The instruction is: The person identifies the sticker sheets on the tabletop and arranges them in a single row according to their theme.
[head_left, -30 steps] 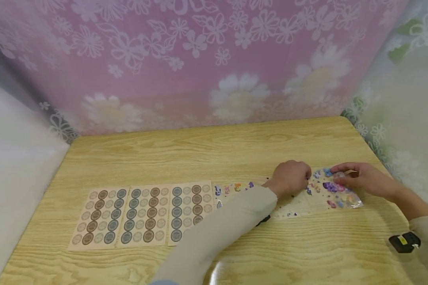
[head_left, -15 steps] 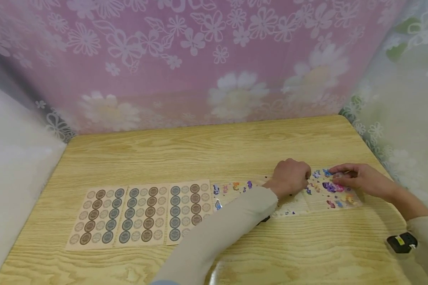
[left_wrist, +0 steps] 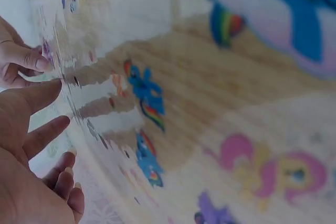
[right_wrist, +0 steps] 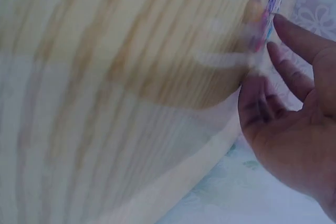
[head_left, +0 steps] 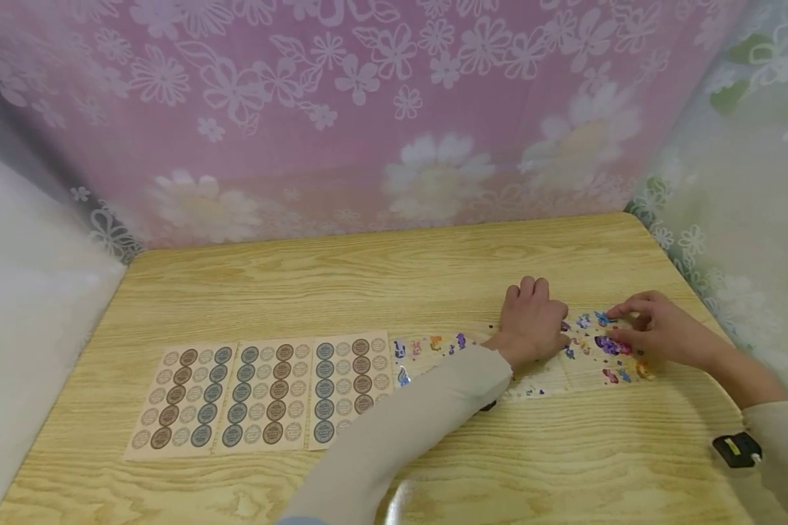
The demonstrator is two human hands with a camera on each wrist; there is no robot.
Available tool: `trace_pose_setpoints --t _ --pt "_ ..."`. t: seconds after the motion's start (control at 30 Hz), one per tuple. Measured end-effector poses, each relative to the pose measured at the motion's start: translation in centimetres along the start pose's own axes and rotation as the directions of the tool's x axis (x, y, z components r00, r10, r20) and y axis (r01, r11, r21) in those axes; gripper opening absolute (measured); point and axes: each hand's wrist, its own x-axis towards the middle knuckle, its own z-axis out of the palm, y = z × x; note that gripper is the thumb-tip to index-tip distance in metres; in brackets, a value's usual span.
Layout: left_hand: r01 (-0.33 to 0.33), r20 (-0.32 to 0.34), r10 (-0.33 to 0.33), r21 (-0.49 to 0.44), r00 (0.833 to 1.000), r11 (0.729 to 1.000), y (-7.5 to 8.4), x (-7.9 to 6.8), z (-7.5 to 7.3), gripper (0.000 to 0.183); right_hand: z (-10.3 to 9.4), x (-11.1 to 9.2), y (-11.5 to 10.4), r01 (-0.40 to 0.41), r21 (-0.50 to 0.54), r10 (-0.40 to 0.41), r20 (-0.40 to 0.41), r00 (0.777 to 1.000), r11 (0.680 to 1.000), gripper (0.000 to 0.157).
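Observation:
A clear sticker sheet (head_left: 584, 372) printed with small colourful ponies lies flat on the right part of the table. At its left side my left hand (head_left: 530, 324) rests, forefinger and thumb stretched onto the film. The other fingers of that hand bend loosely off the sheet in the left wrist view. My right hand (head_left: 673, 332) touches the sheet's right part, thumb and forefinger spread apart on it beside a purple pony sticker (head_left: 609, 345). In the right wrist view its fingertips press at the printed area. Another clear pony sheet (head_left: 427, 361) is partly hidden under my left sleeve.
Three beige sheets of round brown and grey labels (head_left: 263, 394) lie in a row at the left. The wooden table (head_left: 341, 284) is bounded by a pink floral cloth (head_left: 302, 146) behind. A black device (head_left: 738, 450) sits at my right wrist.
The sheet's raised, glinting right corner has come down flat. My left hand has uncurled from a fist-like shape, its fingers now reaching farther up. My right hand has stayed nearly in place.

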Motion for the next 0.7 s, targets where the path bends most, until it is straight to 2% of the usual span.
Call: trace_pose_setpoints --t 0.17,0.23,0.3,0.5,0.7 --pt "-0.010 -0.015 0.010 -0.005 1.000 1.000 -0.9 -0.3 -0.5 0.024 0.0 0.4 -0.3 0.067 -0.129 -0.076 -0.064 0.995 0.989 0.021" --pt "-0.010 -0.037 0.009 -0.019 0.999 1.000 -1.8 -0.4 -1.1 0.028 0.0 0.6 -0.5 0.101 -0.147 -0.114 -0.083 0.990 0.984 0.019" --pt "0.006 -0.066 -0.008 -0.022 0.998 1.000 -3.2 -0.4 -1.7 0.033 -0.2 0.9 -0.6 0.095 -0.144 -0.108 -0.080 0.991 0.985 0.024" --pt "0.080 -0.139 -0.083 -0.023 0.987 0.997 -9.0 -1.2 -3.6 0.043 -1.7 1.5 -0.4 0.027 -0.123 -0.035 -0.064 0.997 0.992 0.049" --pt "0.171 -0.233 -0.172 -0.023 0.957 0.985 -15.7 -2.9 -3.3 0.043 -2.4 2.2 0.1 0.024 -0.121 -0.041 -0.142 0.989 0.992 0.057"
